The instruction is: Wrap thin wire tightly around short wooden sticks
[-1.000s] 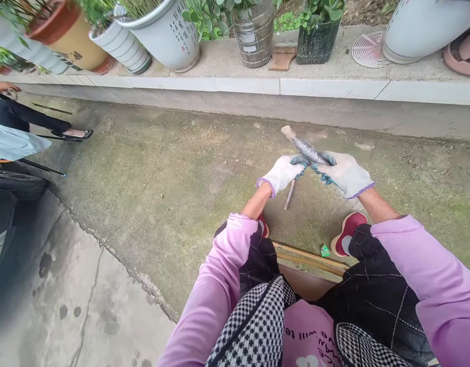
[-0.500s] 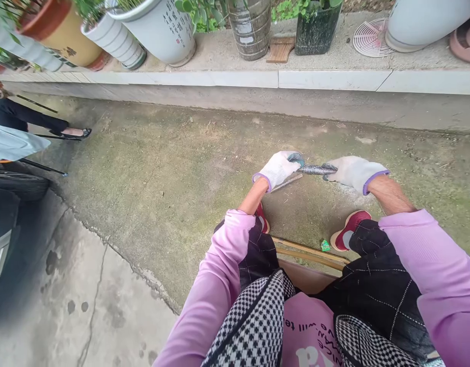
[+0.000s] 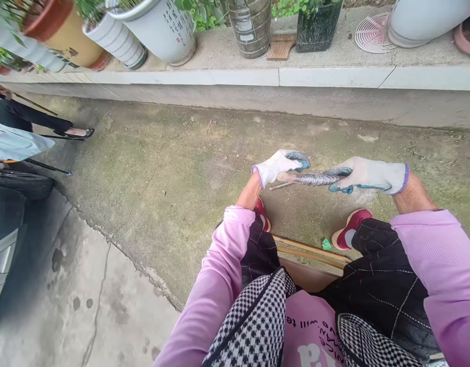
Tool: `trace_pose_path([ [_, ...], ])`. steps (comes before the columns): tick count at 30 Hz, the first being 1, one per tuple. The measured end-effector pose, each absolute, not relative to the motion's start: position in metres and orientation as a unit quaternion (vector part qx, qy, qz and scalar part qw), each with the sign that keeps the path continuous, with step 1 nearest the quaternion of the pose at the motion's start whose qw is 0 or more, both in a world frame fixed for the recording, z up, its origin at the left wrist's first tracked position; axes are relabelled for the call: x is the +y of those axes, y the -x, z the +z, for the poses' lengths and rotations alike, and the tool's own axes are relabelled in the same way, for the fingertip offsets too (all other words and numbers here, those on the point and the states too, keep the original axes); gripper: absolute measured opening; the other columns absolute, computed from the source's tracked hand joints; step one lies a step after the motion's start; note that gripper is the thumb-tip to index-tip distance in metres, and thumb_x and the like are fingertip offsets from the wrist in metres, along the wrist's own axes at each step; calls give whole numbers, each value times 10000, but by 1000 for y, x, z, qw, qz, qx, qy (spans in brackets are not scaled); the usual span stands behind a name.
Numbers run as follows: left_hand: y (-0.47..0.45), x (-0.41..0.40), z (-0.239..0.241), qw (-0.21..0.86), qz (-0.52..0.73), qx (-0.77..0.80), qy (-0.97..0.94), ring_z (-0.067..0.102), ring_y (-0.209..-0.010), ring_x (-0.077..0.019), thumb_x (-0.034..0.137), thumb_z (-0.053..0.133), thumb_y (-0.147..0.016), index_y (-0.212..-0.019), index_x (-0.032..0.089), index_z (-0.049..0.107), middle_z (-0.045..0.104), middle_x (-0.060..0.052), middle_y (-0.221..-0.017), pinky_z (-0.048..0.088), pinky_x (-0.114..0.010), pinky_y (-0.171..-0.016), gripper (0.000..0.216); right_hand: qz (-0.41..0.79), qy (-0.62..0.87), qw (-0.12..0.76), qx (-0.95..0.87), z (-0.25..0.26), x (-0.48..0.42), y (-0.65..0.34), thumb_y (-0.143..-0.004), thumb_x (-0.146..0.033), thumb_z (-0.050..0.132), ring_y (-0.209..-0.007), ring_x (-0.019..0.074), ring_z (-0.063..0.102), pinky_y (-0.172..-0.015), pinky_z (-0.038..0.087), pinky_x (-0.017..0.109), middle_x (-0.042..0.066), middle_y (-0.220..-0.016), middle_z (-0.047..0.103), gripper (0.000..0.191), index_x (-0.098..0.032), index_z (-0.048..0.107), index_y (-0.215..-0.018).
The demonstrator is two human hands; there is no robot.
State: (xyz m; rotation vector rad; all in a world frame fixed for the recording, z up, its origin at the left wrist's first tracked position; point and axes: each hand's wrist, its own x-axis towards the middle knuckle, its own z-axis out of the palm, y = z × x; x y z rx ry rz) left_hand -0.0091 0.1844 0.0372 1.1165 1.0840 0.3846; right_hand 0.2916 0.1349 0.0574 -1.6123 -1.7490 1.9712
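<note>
My right hand (image 3: 366, 175), in a white knit glove with a blue-grey palm, is closed round one end of a silvery ridged rod (image 3: 314, 179). The rod lies roughly level above the ground, and its far end looks tan and blurred. My left hand (image 3: 282, 165), gloved alike, is close above that tan end with its fingers curved and apart from the silvery part. Whether its thumb side touches the rod I cannot tell. Beneath the left hand a thin stick (image 3: 280, 186) shows, partly hidden.
Potted plants (image 3: 169, 35) line a raised ledge (image 3: 235, 77) ahead. Wooden bars (image 3: 311, 251) lie between my red shoes (image 3: 351, 227), near a small green wrapper (image 3: 326, 244). At the left are a person's leg (image 3: 47, 122), black poles and a car wheel (image 3: 24, 181).
My left hand has loosened from the rod's left end, which now shows as a tan tip. My right hand has turned and shifted slightly right, still holding the rod.
</note>
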Motion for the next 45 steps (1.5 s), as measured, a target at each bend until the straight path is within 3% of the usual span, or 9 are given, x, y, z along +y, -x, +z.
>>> trace_pose_path([
  [4,2,190,33,707,195,479,-482,839,-1086,-272,-32,887,-891,-796,169,829,904,-138,-953,665,-469,-1238,230,658,537,83,-522,66,136,-291,-658,-557,1173,-772,212,669,-674,512,340,42,-864,786,531,-223,951,-1005],
  [8,-6,182,16,636,206,514,-538,856,-1140,-322,145,906,-861,-697,260,750,855,-107,-864,696,-446,-1170,254,654,550,133,-502,70,137,-281,-671,-526,1137,-771,185,619,-689,479,354,28,-865,761,588,-194,917,-1103],
  [12,-6,171,17,624,217,485,-574,880,-1169,-362,276,929,-840,-785,257,869,852,-123,-827,717,-427,-1104,83,646,550,143,-509,75,137,-271,-684,-503,1061,-762,180,573,-666,466,352,5,-823,726,543,-197,894,-1100],
  [15,-5,170,35,648,257,444,-563,911,-1240,-353,212,949,-762,-952,244,971,942,-139,-1019,724,-425,-1167,193,639,551,145,-516,79,136,-266,-691,-507,1015,-765,186,577,-662,465,360,16,-819,715,522,-180,883,-1076],
  [19,-2,173,50,707,265,388,-528,905,-1427,-342,85,987,-748,-961,211,965,972,-169,-1246,654,-455,-1364,249,639,549,157,-516,83,135,-265,-703,-501,1024,-757,180,569,-669,479,358,19,-823,717,498,-190,853,-1052],
  [22,-1,175,45,720,258,377,-522,894,-1469,-369,125,1015,-751,-1024,212,996,985,-160,-1345,640,-515,-1413,287,644,547,171,-508,82,134,-264,-669,-555,1084,-757,184,581,-666,494,351,19,-835,727,564,-202,846,-1039],
  [27,-2,180,29,704,255,403,-526,870,-1479,-394,243,1000,-733,-975,260,1016,999,-87,-1380,645,-513,-1412,243,644,543,183,-507,76,135,-260,-662,-583,1108,-731,178,596,-653,506,346,17,-835,728,579,-202,843,-1008],
  [37,-1,180,29,716,256,401,-511,879,-1303,-331,65,990,-821,-917,192,962,996,-118,-1224,654,-464,-1339,162,661,508,174,-525,70,138,-255,-744,-632,1132,-705,173,616,-653,560,354,39,-824,742,569,-208,800,-929],
  [45,-4,179,46,690,260,461,-494,864,-1447,-378,185,1111,-814,-1288,99,949,977,-180,-1340,623,-541,-1399,509,655,498,218,-525,67,138,-257,-792,-679,1170,-707,173,641,-628,576,344,56,-863,780,592,-213,826,-918],
])
